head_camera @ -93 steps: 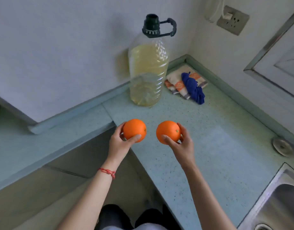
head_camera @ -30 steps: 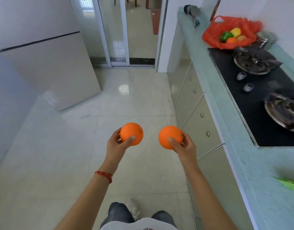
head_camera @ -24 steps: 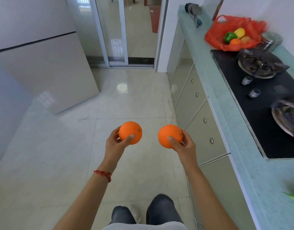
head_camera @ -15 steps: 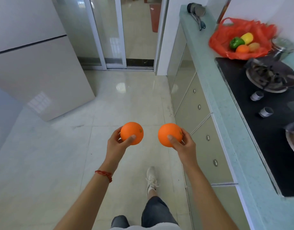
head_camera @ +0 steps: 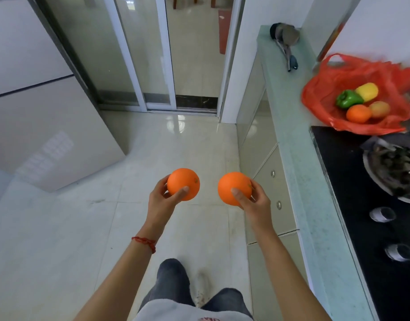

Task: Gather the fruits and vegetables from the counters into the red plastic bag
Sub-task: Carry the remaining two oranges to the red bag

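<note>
My left hand (head_camera: 161, 201) grips one orange (head_camera: 183, 183) and my right hand (head_camera: 255, 203) grips a second orange (head_camera: 234, 187); both are held over the tiled floor in front of me. The red plastic bag (head_camera: 326, 86) lies open on the green counter (head_camera: 299, 158) at the upper right, well ahead of my hands. Inside it sit a green pepper (head_camera: 348, 99), a yellow pepper (head_camera: 367, 91), an orange fruit (head_camera: 358, 113) and a pale fruit (head_camera: 380, 109).
A black gas hob (head_camera: 361, 228) with a burner (head_camera: 394, 167) and two knobs fills the counter on the right, next to the bag. A metal utensil (head_camera: 285, 40) lies at the counter's far end. A sliding glass door (head_camera: 139, 54) stands ahead, a grey cabinet (head_camera: 44, 126) to the left.
I turned from the corner counter with the oil bottle and walked along the hob counter. The bag and hob have grown nearer; both oranges stay in my hands.
</note>
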`<action>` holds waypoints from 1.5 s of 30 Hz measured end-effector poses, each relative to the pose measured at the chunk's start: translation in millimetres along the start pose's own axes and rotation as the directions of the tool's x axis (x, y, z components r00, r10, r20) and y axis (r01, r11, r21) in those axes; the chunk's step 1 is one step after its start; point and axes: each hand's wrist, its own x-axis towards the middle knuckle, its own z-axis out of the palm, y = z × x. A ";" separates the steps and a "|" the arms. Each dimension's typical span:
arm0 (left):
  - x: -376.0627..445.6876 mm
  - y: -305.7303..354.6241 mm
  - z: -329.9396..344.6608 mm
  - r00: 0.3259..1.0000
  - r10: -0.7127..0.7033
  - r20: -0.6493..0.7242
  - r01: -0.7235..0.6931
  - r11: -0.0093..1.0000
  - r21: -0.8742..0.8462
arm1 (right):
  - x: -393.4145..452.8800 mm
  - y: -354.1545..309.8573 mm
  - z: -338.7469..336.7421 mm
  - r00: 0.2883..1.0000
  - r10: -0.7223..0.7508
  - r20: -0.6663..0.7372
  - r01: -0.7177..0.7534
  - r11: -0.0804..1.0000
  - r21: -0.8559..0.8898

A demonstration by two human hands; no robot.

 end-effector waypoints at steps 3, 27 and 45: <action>43.1 10.7 10.1 1.000 -0.019 0.018 0.019 1.000 0.000 | 41.9 -11.8 8.8 1.000 -0.001 0.011 0.001 1.000 0.011; 384.8 125.0 83.9 0.993 -0.023 0.113 0.014 0.996 0.084 | 356.7 -117.5 82.7 0.989 0.000 -0.149 0.007 0.999 0.044; 505.5 183.4 226.8 0.939 0.005 0.344 -0.089 0.969 0.230 | 477.7 -156.7 23.5 0.935 0.027 -0.352 0.025 0.990 0.140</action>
